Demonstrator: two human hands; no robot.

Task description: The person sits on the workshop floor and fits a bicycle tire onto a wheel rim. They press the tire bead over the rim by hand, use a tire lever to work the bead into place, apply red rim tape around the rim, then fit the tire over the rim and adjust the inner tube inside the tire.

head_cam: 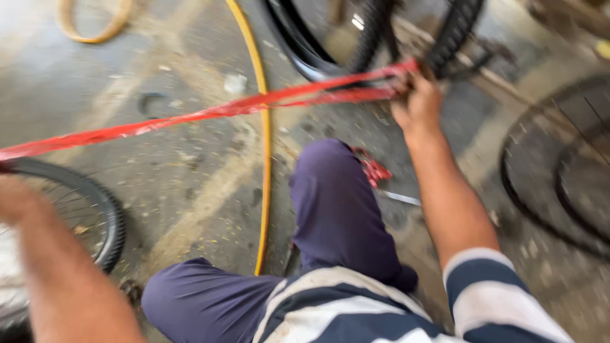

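A red strip (210,113) is being stretched taut between both hands: clenched in the right hand (416,105) beside a tyre (454,32); the left hand's (16,197) grasp cannot be told. Nothing is being wrapped yet.

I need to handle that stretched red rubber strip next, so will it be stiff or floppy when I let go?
The red rubber strip is pulled thin and taut between the left hand and right hand, so it probably snaps back. Its narrow, flat look suggests it goes limp and light once slack. Motion blur hides its surface, so slipperiness is unclear.
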